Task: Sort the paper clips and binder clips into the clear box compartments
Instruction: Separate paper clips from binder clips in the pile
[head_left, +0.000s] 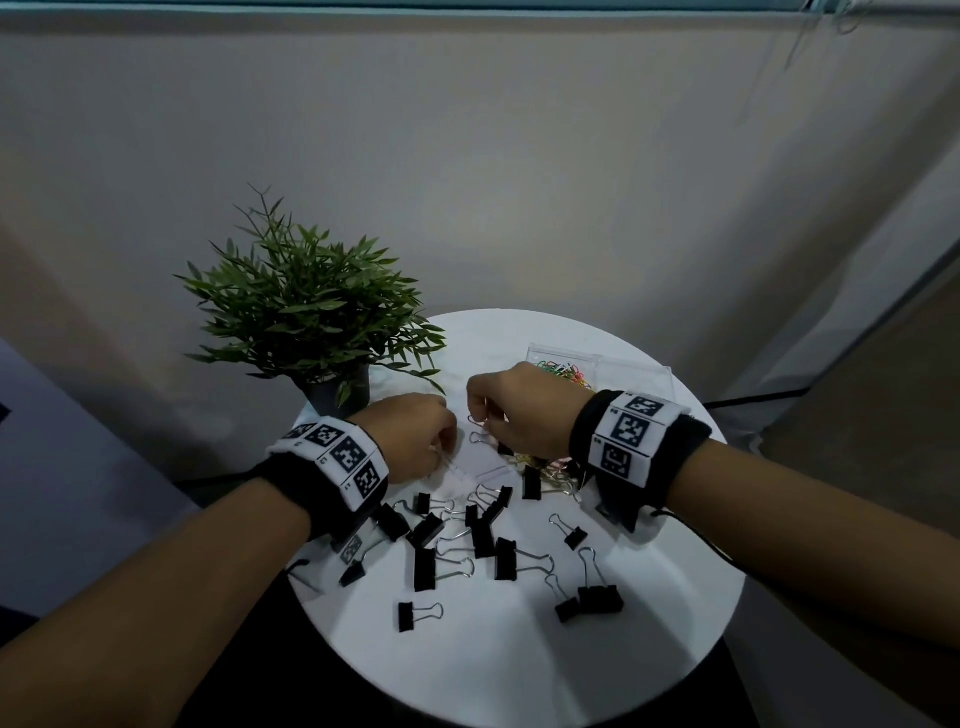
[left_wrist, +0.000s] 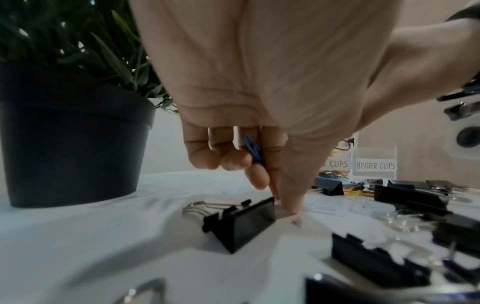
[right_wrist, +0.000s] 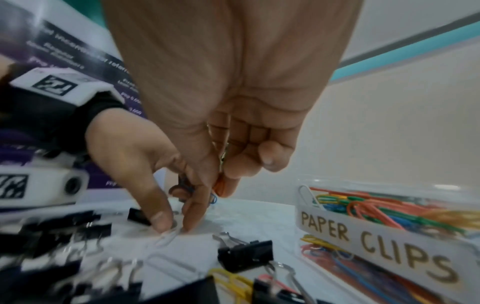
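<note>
My left hand (head_left: 441, 454) is low over the white round table (head_left: 519, 665); thumb and forefinger press on a white paper clip (right_wrist: 166, 238), and a blue paper clip (left_wrist: 253, 149) is tucked in its curled fingers. Just to its right, my right hand (head_left: 485, 423) pinches an orange paper clip (right_wrist: 220, 184) above the table. The clear box (head_left: 639, 376) stands behind the right hand, labelled PAPER CLIPS (right_wrist: 363, 236) and BINDER CLIPS (left_wrist: 376, 164). Coloured paper clips (head_left: 563, 371) fill its left compartment. Several black binder clips (head_left: 425, 569) lie scattered in front of both hands.
A potted plant (head_left: 311, 312) in a black pot (left_wrist: 72, 133) stands at the table's back left, close to my left hand. A small heap of loose coloured paper clips (head_left: 550, 470) lies under my right wrist. The table's front edge (head_left: 519, 725) is nearest me.
</note>
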